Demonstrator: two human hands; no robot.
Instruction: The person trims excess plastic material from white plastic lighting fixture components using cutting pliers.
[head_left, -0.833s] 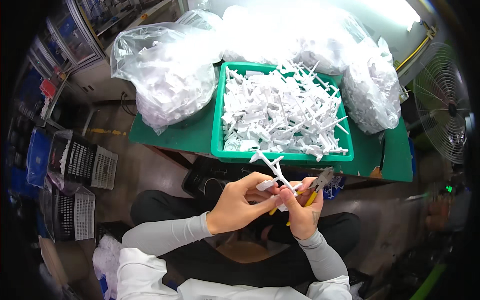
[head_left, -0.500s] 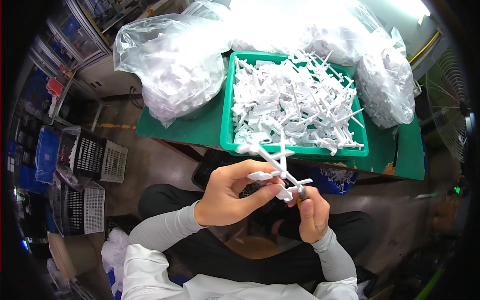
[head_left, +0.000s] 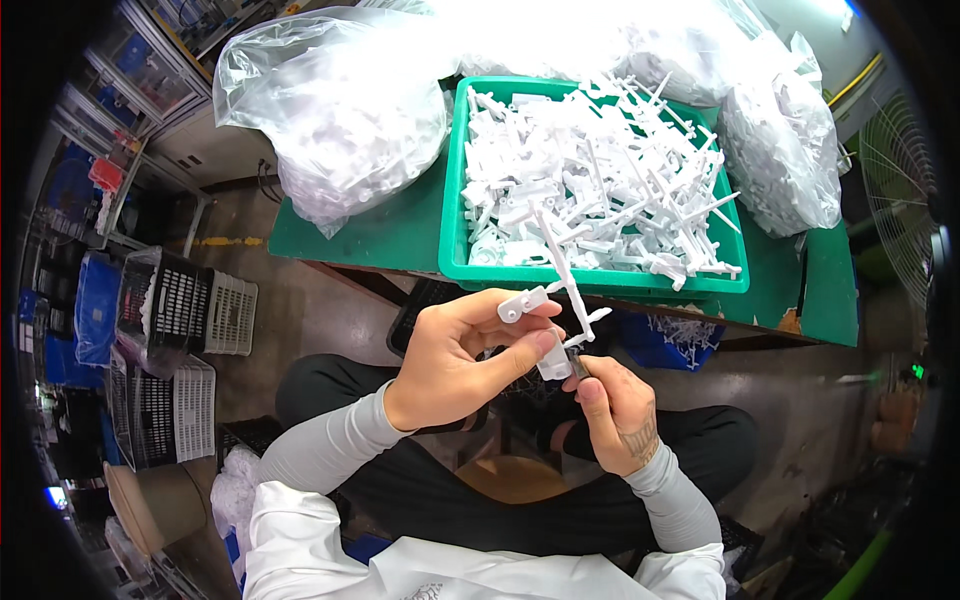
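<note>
My left hand (head_left: 450,362) pinches a white plastic moulding between thumb and fingers, in front of the green tray (head_left: 453,200). Two flat pieces hang on its branching sprue (head_left: 563,268): a piece with round holes (head_left: 521,304) by the fingertips, and a second flat piece (head_left: 555,357) below the thumb. Closed around a small tool with a grey metal tip (head_left: 577,364), my right hand (head_left: 622,412) has that tip against the sprue's lower end, beside the second piece. The rest of the tool is hidden in the fingers. White plastic parts (head_left: 560,185) fill the tray.
Clear bags of white parts stand at the tray's left (head_left: 340,130) and right (head_left: 782,140) on the green table (head_left: 330,238). Below its edge is a blue bin (head_left: 650,338) with sprue scraps. Crates (head_left: 180,300) stack at the left; a fan (head_left: 900,190) stands at the right.
The moulding has turned in my left hand, so its sprue points more upright and the holed piece faces me. The tool's tip has moved slightly left and up toward the second piece.
</note>
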